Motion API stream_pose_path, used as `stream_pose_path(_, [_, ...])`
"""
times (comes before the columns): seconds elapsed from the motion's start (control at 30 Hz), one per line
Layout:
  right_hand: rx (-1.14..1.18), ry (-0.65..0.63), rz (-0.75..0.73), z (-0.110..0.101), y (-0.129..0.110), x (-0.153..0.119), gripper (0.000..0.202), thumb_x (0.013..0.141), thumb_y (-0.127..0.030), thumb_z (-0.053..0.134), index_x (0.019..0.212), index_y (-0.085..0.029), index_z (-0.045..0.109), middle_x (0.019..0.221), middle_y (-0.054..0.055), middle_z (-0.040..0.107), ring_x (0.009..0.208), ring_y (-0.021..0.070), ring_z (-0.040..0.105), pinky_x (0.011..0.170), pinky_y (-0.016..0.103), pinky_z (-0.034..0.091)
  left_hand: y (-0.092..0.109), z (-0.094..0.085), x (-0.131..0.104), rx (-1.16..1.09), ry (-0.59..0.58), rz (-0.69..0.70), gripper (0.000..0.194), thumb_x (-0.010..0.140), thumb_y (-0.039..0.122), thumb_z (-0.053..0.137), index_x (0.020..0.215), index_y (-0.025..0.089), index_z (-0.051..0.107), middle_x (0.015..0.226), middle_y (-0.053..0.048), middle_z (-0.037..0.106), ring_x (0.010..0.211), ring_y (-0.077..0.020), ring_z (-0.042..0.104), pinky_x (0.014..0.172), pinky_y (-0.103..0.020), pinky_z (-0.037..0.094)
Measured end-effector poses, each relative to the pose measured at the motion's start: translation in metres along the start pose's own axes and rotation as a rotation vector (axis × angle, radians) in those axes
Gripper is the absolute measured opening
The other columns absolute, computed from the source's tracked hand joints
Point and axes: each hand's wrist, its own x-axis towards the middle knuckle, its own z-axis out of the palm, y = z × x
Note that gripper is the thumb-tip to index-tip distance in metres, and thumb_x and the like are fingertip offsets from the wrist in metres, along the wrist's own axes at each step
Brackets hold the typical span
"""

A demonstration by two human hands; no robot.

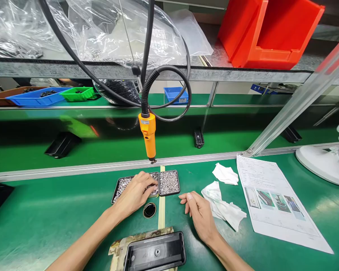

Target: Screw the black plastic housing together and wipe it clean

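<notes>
My left hand (136, 193) reaches into a long metal tray of small silver screws (121, 187), fingers curled among them; whether it has one pinched is hidden. A smaller square screw tray (169, 182) sits just to its right. My right hand (199, 212) rests on the green mat with fingers loosely apart, holding nothing. Between the hands lies a small black ring with a gold rim (149, 210). A black plastic housing (155, 251) sits on a camouflage cloth (116, 246) at the near edge. An orange electric screwdriver (148, 135) hangs above the trays.
White wipes (223, 205) and a printed instruction sheet (274, 201) lie right of my right hand. A white fan base (322, 163) stands at far right. Beyond the bench rail runs a conveyor with blue and green bins (38, 96); a red bin (267, 32) sits on the shelf.
</notes>
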Motion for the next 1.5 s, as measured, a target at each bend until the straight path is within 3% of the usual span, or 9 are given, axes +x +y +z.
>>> stream_pose_path(0.27, [-0.012, -0.013, -0.02, -0.001, 0.004, 0.001, 0.046, 0.106, -0.052, 0.042, 0.101, -0.019, 0.073, 0.073, 0.004, 0.059, 0.082, 0.0196, 0.064, 0.067, 0.028, 0.045, 0.004, -0.004, -0.001, -0.02, 0.048, -0.072, 0.016, 0.1, 0.028, 0.057, 0.093, 0.017, 0.067, 0.093, -0.003, 0.062, 0.098, -0.0239, 0.057, 0.092, -0.045, 0.044])
stream_pose_path(0.4, [-0.027, -0.017, -0.019, -0.001, 0.004, 0.002, 0.045, 0.106, -0.051, 0.042, 0.1, -0.019, 0.073, 0.072, 0.004, 0.058, 0.084, 0.0205, 0.065, 0.066, 0.028, 0.045, 0.004, -0.005, -0.007, -0.183, 0.123, -0.189, 0.02, 0.099, 0.033, 0.06, 0.089, 0.017, 0.066, 0.092, -0.003, 0.065, 0.095, -0.0223, 0.061, 0.091, -0.043, 0.047])
stream_pose_path(0.57, [-0.044, -0.018, -0.024, -0.001, 0.002, 0.003, 0.045, 0.106, -0.052, 0.043, 0.098, -0.019, 0.073, 0.071, 0.003, 0.059, 0.074, 0.0181, 0.062, 0.067, 0.029, 0.045, 0.006, -0.013, -0.022, -0.458, 0.196, -0.383, 0.032, 0.101, 0.045, 0.053, 0.094, 0.016, 0.068, 0.091, -0.005, 0.069, 0.081, -0.0199, 0.063, 0.076, -0.036, 0.05])
stream_pose_path(0.8, [-0.064, -0.009, -0.023, -0.001, -0.001, 0.003, 0.045, 0.106, -0.05, 0.043, 0.098, -0.018, 0.074, 0.072, 0.004, 0.06, 0.076, 0.0186, 0.062, 0.065, 0.029, 0.044, 0.046, -0.037, -0.062, -0.692, 0.109, -0.413, 0.033, 0.099, 0.05, 0.055, 0.091, 0.021, 0.071, 0.095, -0.006, 0.074, 0.091, -0.0236, 0.068, 0.08, -0.035, 0.054])
stream_pose_path(0.9, [-0.067, -0.009, -0.02, -0.002, -0.002, 0.002, 0.044, 0.106, -0.049, 0.043, 0.098, -0.019, 0.075, 0.072, 0.003, 0.061, 0.076, 0.0181, 0.062, 0.068, 0.03, 0.045, 0.071, -0.042, -0.085, -0.656, 0.088, -0.276, 0.019, 0.099, 0.037, 0.059, 0.09, 0.025, 0.07, 0.1, -0.005, 0.073, 0.097, -0.0243, 0.066, 0.084, -0.037, 0.053])
stream_pose_path(0.97, [-0.065, -0.016, -0.016, -0.002, -0.003, 0.002, 0.044, 0.106, -0.049, 0.043, 0.098, -0.019, 0.075, 0.073, 0.003, 0.061, 0.074, 0.0176, 0.062, 0.068, 0.03, 0.046, 0.084, -0.045, -0.097, -0.486, 0.064, -0.043, 0.011, 0.099, 0.024, 0.058, 0.099, 0.027, 0.069, 0.107, -0.005, 0.072, 0.107, -0.0246, 0.063, 0.091, -0.039, 0.053])
stream_pose_path(1.07, [-0.061, -0.02, -0.011, -0.001, -0.004, 0.003, 0.044, 0.106, -0.049, 0.044, 0.098, -0.019, 0.075, 0.074, 0.003, 0.062, 0.071, 0.0169, 0.061, 0.064, 0.029, 0.045, 0.096, -0.049, -0.105, -0.147, -0.006, 0.205, 0.02, 0.101, 0.02, 0.055, 0.115, 0.029, 0.065, 0.121, -0.005, 0.069, 0.125, -0.0257, 0.056, 0.101, -0.04, 0.05])
stream_pose_path(1.3, [-0.064, -0.016, -0.024, -0.002, -0.004, 0.003, 0.043, 0.106, -0.048, 0.044, 0.098, -0.019, 0.075, 0.071, 0.003, 0.061, 0.073, 0.0169, 0.062, 0.063, 0.028, 0.045, 0.101, -0.057, -0.098, 0.131, -0.129, 0.265, 0.026, 0.106, 0.024, 0.043, 0.114, 0.029, 0.067, 0.132, -0.005, 0.066, 0.133, -0.0292, 0.052, 0.1, -0.043, 0.049])
stream_pose_path(1.5, [-0.075, -0.019, -0.026, -0.001, -0.006, 0.003, 0.043, 0.105, -0.047, 0.045, 0.096, -0.018, 0.076, 0.073, 0.003, 0.064, 0.064, 0.0144, 0.059, 0.062, 0.028, 0.044, 0.083, -0.05, -0.12, 0.207, -0.158, 0.285, 0.047, 0.097, 0.017, 0.047, 0.14, 0.033, 0.056, 0.15, -0.003, 0.056, 0.145, -0.034, 0.041, 0.108, -0.055, 0.046])
